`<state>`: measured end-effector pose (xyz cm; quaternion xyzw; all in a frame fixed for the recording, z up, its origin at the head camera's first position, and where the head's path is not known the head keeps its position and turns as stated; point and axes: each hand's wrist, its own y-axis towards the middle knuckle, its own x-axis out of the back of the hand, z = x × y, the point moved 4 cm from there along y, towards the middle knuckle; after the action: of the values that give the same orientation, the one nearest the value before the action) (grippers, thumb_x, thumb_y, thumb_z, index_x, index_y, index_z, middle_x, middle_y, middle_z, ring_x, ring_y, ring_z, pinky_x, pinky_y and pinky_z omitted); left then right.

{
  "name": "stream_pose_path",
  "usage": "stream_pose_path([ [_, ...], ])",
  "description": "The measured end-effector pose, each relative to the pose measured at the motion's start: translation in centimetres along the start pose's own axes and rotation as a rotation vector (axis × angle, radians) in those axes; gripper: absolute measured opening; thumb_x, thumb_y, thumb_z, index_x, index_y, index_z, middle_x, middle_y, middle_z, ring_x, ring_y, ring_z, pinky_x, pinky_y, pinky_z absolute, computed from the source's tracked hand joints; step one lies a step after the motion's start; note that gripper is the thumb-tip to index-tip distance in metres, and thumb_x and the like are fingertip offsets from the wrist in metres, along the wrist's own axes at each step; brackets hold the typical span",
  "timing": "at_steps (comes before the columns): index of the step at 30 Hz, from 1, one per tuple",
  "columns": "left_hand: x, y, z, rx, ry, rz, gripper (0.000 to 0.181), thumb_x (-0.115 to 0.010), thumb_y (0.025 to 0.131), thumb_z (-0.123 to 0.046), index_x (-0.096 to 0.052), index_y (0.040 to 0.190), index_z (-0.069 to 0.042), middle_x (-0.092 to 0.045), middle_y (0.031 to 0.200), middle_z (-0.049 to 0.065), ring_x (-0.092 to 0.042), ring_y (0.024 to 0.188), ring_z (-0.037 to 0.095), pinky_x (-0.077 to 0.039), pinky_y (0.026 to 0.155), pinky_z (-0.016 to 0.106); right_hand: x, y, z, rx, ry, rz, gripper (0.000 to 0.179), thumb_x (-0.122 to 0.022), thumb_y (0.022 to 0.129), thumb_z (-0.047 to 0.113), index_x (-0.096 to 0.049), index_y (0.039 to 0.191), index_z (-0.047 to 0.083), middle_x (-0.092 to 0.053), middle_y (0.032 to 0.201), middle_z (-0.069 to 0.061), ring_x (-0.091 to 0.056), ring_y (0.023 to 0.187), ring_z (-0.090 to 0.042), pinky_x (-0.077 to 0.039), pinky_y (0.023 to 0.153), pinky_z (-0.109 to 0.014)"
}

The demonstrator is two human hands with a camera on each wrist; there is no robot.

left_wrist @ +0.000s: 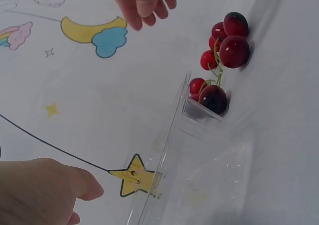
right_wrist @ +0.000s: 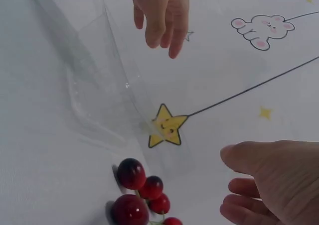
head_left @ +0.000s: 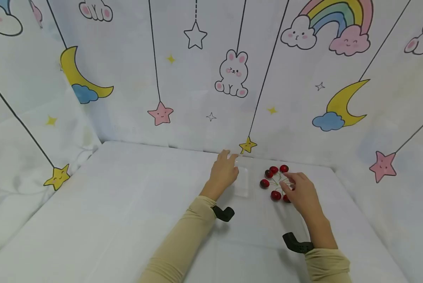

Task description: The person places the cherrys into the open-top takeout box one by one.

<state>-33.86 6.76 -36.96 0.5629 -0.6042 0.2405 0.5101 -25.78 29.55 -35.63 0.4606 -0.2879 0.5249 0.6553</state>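
Several dark red cherries (head_left: 264, 183) with thin green stems lie in a loose ring on the white table, stems pointing inward. Over the right side of that ring hovers my right hand (head_left: 302, 193), thumb and fingers apart with nothing between them; it hides part of the group. Left of the cherries stands a clear plastic box (head_left: 242, 184), its see-through walls plainer in the left wrist view. My left hand (head_left: 224, 171) is above the box's left side, fingers loosely bent and holding nothing. The right wrist view shows a gap between that hand and the box.
A white cloth covers the table (head_left: 133, 204). Behind it rises a fabric backdrop (head_left: 197, 78) printed with stars, moons, bunnies and a rainbow, close to the box and cherries. Black wrist mounts (head_left: 224, 214) sit on both forearms.
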Motion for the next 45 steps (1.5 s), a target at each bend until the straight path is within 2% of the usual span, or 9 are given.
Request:
stream_pose_path([
  [8,-0.6,-0.5,2.7,0.171,-0.093,0.002,0.046,-0.057,0.091,-0.013,-0.051,0.136,-0.013,-0.045,0.141,0.011,-0.044,0.128,0.026,-0.052,0.088,0.038,-2.5,0.2,-0.5,-0.042,-0.03,0.139,0.034,-0.065,0.089,0.02,-0.064,0.116,-0.001,-0.066,0.105,-0.018,-0.064,0.092,-0.03,-0.056,0.072,-0.038],
  [11,-0.7,-0.6,3.3,0.199,-0.132,-0.012,0.046,-0.057,0.09,-0.011,-0.052,0.135,-0.01,-0.05,0.134,0.012,-0.051,0.12,0.028,-0.052,0.086,0.04,-3.2,0.2,-0.7,-0.053,-0.044,0.162,0.034,-0.067,0.087,0.02,-0.065,0.114,-0.001,-0.066,0.102,-0.018,-0.064,0.09,-0.029,-0.056,0.07,-0.037],
  [15,-0.9,-0.6,3.7,0.22,-0.156,0.005,0.046,-0.056,0.09,-0.012,-0.051,0.135,-0.01,-0.053,0.13,0.012,-0.054,0.116,0.029,-0.052,0.085,0.043,-3.8,0.2,-1.0,-0.048,-0.047,0.165,0.034,-0.069,0.085,0.018,-0.066,0.112,-0.002,-0.068,0.102,-0.018,-0.065,0.09,-0.03,-0.055,0.072,-0.04],
  [22,-1.2,-0.4,3.6,0.229,-0.153,0.021,0.045,-0.053,0.092,-0.011,-0.049,0.137,-0.007,-0.052,0.132,0.015,-0.059,0.109,0.033,-0.052,0.085,0.043,-5.1,0.5,-1.0,-0.031,-0.106,0.165,0.035,-0.072,0.083,0.02,-0.068,0.11,-0.002,-0.066,0.094,-0.016,-0.057,0.08,-0.024,-0.053,0.072,-0.04],
  [26,-1.3,-0.4,3.5,0.225,-0.144,0.034,0.042,-0.051,0.093,-0.009,-0.051,0.135,-0.006,-0.054,0.13,0.016,-0.062,0.1,0.035,-0.054,0.08,0.042,-5.6,0.4,-0.7,-0.022,-0.155,0.166,0.036,-0.072,0.083,0.02,-0.067,0.111,-0.002,-0.066,0.108,-0.023,-0.06,0.097,-0.034,-0.052,0.083,-0.048],
  [29,-1.2,-0.4,3.2,0.214,-0.128,0.032,0.037,-0.051,0.092,-0.008,-0.056,0.129,-0.005,-0.057,0.124,0.015,-0.063,0.096,0.035,-0.054,0.078,0.042,-5.9,0.2,-0.4,-0.013,-0.185,0.157,0.035,-0.072,0.082,0.019,-0.068,0.111,-0.002,-0.064,0.112,-0.025,-0.058,0.106,-0.039,-0.049,0.089,-0.052],
  [35,-1.1,-0.4,2.9,0.195,-0.113,0.027,0.025,-0.052,0.091,-0.006,-0.063,0.113,-0.003,-0.059,0.109,0.013,-0.062,0.087,0.033,-0.053,0.072,0.041,-6.0,0.0,-0.6,-0.021,-0.198,0.1,0.029,-0.072,0.082,0.016,-0.07,0.106,-0.001,-0.064,0.107,-0.023,-0.06,0.098,-0.037,-0.051,0.085,-0.051],
  [45,-1.3,-0.1,2.5,0.18,-0.082,0.061,0.027,-0.052,0.091,-0.006,-0.065,0.115,-0.003,-0.061,0.107,0.013,-0.061,0.096,0.03,-0.051,0.083,0.04,-6.0,-0.1,-1.4,-0.047,-0.198,0.048,0.034,-0.073,0.082,0.015,-0.067,0.109,-0.004,-0.062,0.109,-0.026,-0.06,0.1,-0.039,-0.05,0.087,-0.052],
])
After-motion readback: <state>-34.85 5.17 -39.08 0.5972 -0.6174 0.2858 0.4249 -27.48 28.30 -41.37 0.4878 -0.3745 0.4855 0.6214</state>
